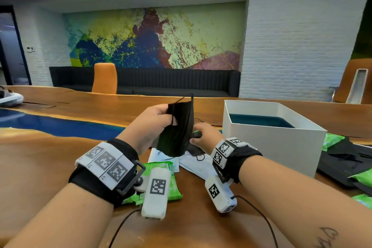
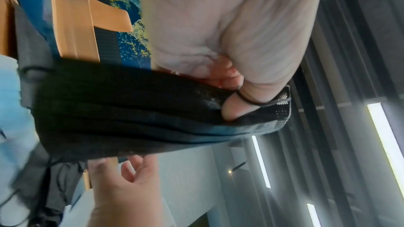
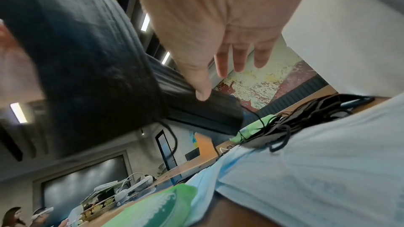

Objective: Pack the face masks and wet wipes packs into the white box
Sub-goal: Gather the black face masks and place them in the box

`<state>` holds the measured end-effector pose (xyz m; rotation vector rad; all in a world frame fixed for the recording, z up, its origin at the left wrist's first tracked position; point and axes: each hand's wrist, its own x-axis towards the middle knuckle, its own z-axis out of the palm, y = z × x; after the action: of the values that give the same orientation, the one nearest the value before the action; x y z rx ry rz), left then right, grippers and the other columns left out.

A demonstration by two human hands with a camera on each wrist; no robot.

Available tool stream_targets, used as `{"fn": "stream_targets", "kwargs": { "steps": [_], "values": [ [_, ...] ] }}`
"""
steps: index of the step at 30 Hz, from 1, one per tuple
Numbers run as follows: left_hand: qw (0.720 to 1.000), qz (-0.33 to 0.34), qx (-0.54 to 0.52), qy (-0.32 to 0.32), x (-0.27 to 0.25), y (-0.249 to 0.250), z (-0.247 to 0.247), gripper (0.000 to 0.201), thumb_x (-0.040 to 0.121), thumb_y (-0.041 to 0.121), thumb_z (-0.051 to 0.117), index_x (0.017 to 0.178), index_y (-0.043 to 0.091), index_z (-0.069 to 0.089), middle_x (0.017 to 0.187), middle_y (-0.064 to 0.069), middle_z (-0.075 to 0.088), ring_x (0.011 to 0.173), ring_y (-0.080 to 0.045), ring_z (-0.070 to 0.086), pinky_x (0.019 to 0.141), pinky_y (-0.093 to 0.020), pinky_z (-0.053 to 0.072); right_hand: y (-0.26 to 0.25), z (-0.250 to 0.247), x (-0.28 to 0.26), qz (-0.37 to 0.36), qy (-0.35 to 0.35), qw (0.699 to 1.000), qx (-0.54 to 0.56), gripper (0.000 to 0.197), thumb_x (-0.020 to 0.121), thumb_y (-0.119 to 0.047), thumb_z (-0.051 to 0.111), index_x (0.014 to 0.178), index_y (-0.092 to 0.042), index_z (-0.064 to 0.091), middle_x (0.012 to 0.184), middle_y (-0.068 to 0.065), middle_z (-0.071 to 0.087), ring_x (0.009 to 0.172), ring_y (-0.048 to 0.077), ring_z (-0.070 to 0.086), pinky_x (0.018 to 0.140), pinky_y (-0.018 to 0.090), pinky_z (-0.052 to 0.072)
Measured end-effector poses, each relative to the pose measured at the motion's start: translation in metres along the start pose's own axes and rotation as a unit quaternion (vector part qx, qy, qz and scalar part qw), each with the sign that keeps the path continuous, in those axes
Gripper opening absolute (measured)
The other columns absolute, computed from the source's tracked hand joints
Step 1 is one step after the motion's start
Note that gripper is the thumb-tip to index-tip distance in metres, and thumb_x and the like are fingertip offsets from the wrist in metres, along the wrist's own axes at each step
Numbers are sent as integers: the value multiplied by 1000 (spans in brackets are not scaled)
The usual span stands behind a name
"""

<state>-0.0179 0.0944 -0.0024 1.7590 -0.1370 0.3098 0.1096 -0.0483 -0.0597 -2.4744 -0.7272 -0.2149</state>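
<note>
My left hand [image 1: 153,125] pinches a pleated black face mask [image 1: 177,127] by one short edge, its thin ear loop round my thumb, so the soft cloth hangs above the glossy wooden desk [image 1: 40,159]. My right hand [image 1: 203,135], fingers straight and spread, holds nothing, thumb tip touching another black mask [image 3: 205,108]. The square white box [image 1: 277,147] stands toward the desk's right edge.

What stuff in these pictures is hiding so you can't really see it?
- Bottom of the white box, head view: its own walls hide most of the inside.
- Right hand fingertips, head view: the black mask held by the left hand covers them.
- Black masks and green wipes packs at the right, head view: cut off by the picture's edge.
- Light blue masks, left wrist view: blurred.
- Wipes pack label, right wrist view: blurred.
</note>
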Motion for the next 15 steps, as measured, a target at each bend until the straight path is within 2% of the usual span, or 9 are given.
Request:
{"fn": "stream_targets", "kwargs": {
  "steps": [2,3,4,6,8,10,12,13,15],
  "values": [
    [998,21,-61,-23,-3,10,0,29,89,-6,44,81,12,66,77,-8,69,79,-26,67,70,-34,53,-4,-1,-4,11,43,997,58,40,85,-20,66,119,-25,44,128,-3,53,102,18,60,79,26,46],
    [995,37,-84,-35,-5,16,0,29,87,-8,42,79,10,64,76,-9,66,75,-25,65,69,-34,53,-7,-2,-5,6,39,995,94,50,84,-19,68,123,-26,37,131,-4,51,101,19,61,76,25,46],
    [993,52,-94,-45,-6,21,1,27,83,-9,43,79,9,63,75,-9,63,73,-24,63,67,-31,54,-10,-3,-8,-9,11,992,129,61,83,-18,70,129,-28,32,136,-4,48,105,19,61,78,25,47],
    [992,69,-85,-55,-8,31,2,21,75,-2,48,76,12,63,73,-6,62,67,-19,62,61,-26,53,-17,-5,-12,-44,-88,982,160,71,81,-15,72,138,-28,31,139,-1,49,122,19,52,96,31,45],
    [993,75,-67,-56,-10,37,2,25,73,-1,46,69,16,63,69,-4,60,63,-17,59,59,-26,50,-19,-7,-15,-41,-168,972,160,50,85,-7,64,131,-19,48,129,-2,58,124,22,52,103,42,43],
    [994,74,-62,-50,-9,39,2,30,81,-7,39,71,14,59,69,-5,56,64,-18,56,62,-29,48,-22,-11,-22,-20,-188,961,200,31,88,1,52,117,-7,59,111,1,66,107,31,58,97,45,45],
    [994,71,-74,-38,-8,41,2,30,85,-9,35,77,11,56,72,-5,57,68,-19,57,66,-31,48,-26,-15,-32,8,-205,946,252,34,89,3,42,120,2,56,112,17,63,97,24,53,91,38,40],
    [993,70,-86,-28,-7,41,3,31,86,-8,34,76,12,56,73,-5,57,70,-20,57,68,-32,49,-27,-19,-38,25,-218,935,278,36,90,0,39,123,2,54,115,19,60,100,21,51,92,36,39],
    [992,71,-104,-2,-5,40,1,32,87,-6,35,74,14,57,73,-4,59,72,-20,58,71,-34,49,-27,-26,-50,39,-251,910,327,36,93,-8,39,126,-1,52,112,14,56,105,22,50,96,35,40]
  ]
}}
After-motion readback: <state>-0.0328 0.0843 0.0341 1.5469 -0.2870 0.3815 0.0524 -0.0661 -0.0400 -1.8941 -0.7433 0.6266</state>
